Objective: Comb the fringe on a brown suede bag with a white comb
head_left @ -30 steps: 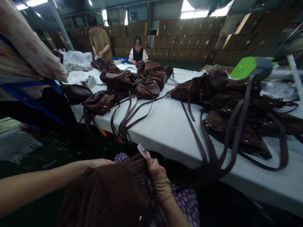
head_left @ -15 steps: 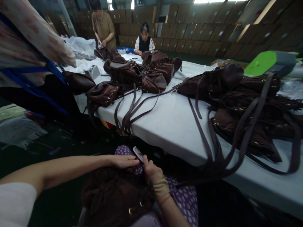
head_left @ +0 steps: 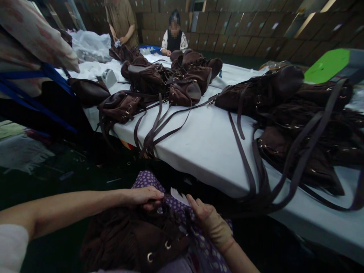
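On my lap lies a dark brown bag [head_left: 133,239] with brass eyelets and soft, fringed material. My left hand [head_left: 148,196] is closed at its far edge, pinching the dark fringe, though the fingers hide most of what they grip. A pale comb [head_left: 179,196] is held by my right hand [head_left: 209,218], which wears a beige wrap around the palm and wrist. The comb's toothed end points toward my left hand, a little apart from it. Purple patterned cloth [head_left: 148,179] covers my legs beneath the bag.
A white-covered table [head_left: 199,140] stands ahead, bearing several brown bags [head_left: 148,77] and, at right, a heap of bags [head_left: 290,102] with hanging straps [head_left: 264,185]. A green-and-grey device [head_left: 327,66] is behind. A co-worker [head_left: 31,41] stands left; two others work at the far side.
My right hand has drawn the comb rightward, away from my left hand. The fingers of my left hand have curled from flatter into a closed grip. The view has tilted down slightly.
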